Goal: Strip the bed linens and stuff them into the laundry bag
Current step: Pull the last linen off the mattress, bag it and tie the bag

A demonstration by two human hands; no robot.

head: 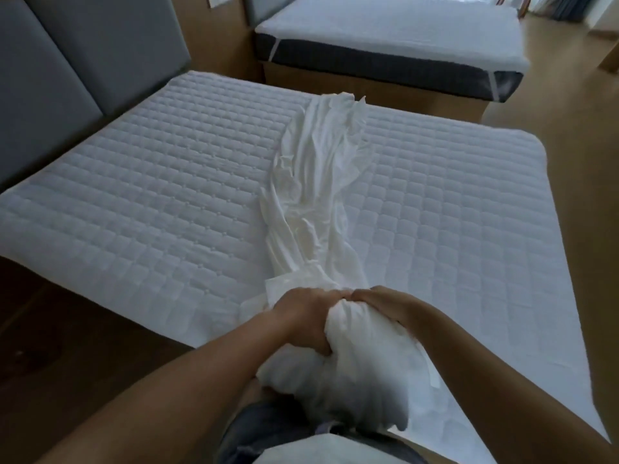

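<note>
1. While the sheet (318, 182) lies roped in a long twisted strand across the bed (150, 202), from its far edge to its near edge, the person holds the near end bunched in a wad just off that near edge.
2. The left hand (303, 321) is clenched round the neck of the wad, fingers curled under the cloth; the right hand (385, 304) grips the same neck from the other side, the two hands touching.
3. The step in hand appears to be gathering: the sheet is already free of the mattress, whose quilted cover shows on both sides of the strand, but most of its length is not yet drawn in.
4. The next move probably calls for hauling the strand in hand over hand until the far end clears the far edge, then packing the bundle into the bag.
5. No laundry bag can be made out; a pale shape (301, 450) at the bottom of the view, below a grey garment (268, 426), is too blurred to name.
6. Nothing lies on the strand. A grey headboard (50, 61) stands along the bed's left edge, and a second bed (385, 31) sits well apart beyond the far edge, with wooden floor (586, 162) to the right.
</note>
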